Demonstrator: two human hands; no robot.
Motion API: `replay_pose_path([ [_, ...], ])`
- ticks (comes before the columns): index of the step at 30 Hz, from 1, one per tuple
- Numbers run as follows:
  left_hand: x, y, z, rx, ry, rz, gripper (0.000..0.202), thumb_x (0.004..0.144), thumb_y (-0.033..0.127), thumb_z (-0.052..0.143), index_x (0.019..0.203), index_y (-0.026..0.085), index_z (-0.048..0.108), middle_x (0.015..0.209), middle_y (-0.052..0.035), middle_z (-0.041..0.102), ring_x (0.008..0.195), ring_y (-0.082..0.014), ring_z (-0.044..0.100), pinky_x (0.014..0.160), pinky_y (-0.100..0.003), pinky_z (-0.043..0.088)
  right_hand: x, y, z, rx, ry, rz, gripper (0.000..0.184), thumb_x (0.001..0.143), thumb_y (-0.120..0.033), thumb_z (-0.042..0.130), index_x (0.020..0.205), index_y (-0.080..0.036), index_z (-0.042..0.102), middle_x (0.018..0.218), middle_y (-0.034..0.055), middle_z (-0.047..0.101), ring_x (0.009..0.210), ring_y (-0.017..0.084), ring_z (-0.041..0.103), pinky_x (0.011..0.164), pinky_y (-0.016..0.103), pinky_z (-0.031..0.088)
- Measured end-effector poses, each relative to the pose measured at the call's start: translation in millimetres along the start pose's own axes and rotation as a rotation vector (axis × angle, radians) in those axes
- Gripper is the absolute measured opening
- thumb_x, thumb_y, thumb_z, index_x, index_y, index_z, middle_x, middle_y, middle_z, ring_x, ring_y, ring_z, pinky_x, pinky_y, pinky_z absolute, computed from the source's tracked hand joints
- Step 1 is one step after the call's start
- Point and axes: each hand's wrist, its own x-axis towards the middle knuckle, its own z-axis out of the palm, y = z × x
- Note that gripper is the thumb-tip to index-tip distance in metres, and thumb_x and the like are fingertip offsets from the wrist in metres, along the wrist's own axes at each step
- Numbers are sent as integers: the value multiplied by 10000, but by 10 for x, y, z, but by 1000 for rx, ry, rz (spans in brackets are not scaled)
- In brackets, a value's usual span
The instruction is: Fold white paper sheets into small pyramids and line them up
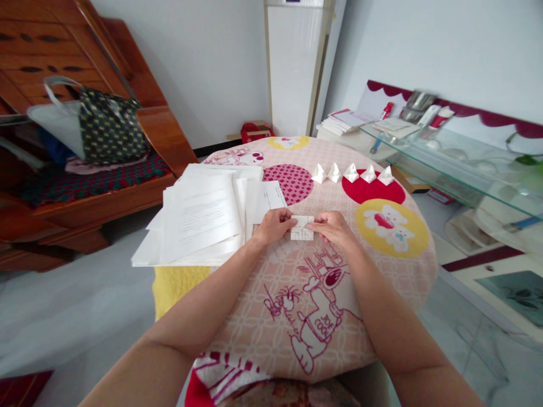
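A small square of folded paper (pixel 302 230) with printed marks lies between my two hands on the cloth-covered table. My left hand (pixel 275 224) grips its left edge, fingers closed with the thumb on top. On the opposite edge, my right hand (pixel 333 227) pinches the paper too. Beyond my hands, several folded white paper shapes (pixel 350 172) stand in a row at the far right of the table. A thick pile of printed sheets (pixel 199 217) spreads over the left side, close to my left hand.
Patterned cloth (pixel 271 305) covers the round table. To the right stands a glass-topped shelf (pixel 458 158) with papers and metal containers. A wooden bench (pixel 156 181) at the left bears a dotted bag (pixel 110 124). A tall white cabinet-like unit (pixel 294 68) rises behind.
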Motion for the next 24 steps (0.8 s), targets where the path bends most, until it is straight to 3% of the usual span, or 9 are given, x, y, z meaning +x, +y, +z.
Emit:
replay_pose_path([
  [4, -34, 34, 19, -351, 37, -41, 255, 772, 335, 771, 831, 153, 603, 623, 21, 644, 532, -99, 585, 558, -215, 484, 24, 19, 31, 216, 46, -22, 330, 744, -483, 759, 740, -160, 686, 576, 20, 646, 437, 108, 534, 396, 214, 356],
  [9, -63, 71, 46, -475, -60, -74, 310, 746, 319, 827, 865, 131, 611, 703, -36, 722, 621, -130, 680, 629, -240, 558, 37, -24, 150, 577, 3, -118, 332, 583, -426, 809, 746, -147, 733, 671, 59, 724, 584, 165, 630, 532, 266, 491],
  [13, -72, 60, 49, -447, -153, -85, 289, 731, 278, 826, 869, 117, 628, 735, -53, 731, 655, -142, 696, 641, -249, 560, 35, -43, 193, 633, 74, -124, 271, 538, -372, 799, 667, -148, 717, 621, 36, 693, 566, 162, 592, 539, 276, 454],
  [17, -73, 58, 49, -367, -201, -9, 278, 718, 290, 815, 869, 114, 662, 769, -29, 702, 663, -118, 652, 635, -241, 532, 2, -61, 179, 601, 81, -129, 201, 534, -329, 757, 607, -149, 703, 551, 7, 634, 511, 140, 532, 504, 266, 403],
  [24, -76, 58, 63, -180, -101, 66, 253, 765, 361, 744, 790, 124, 660, 702, 0, 628, 617, -100, 548, 550, -214, 396, -54, -107, 208, 562, -57, -130, 143, 522, -267, 722, 600, -147, 727, 534, 2, 622, 501, 133, 521, 486, 251, 378],
])
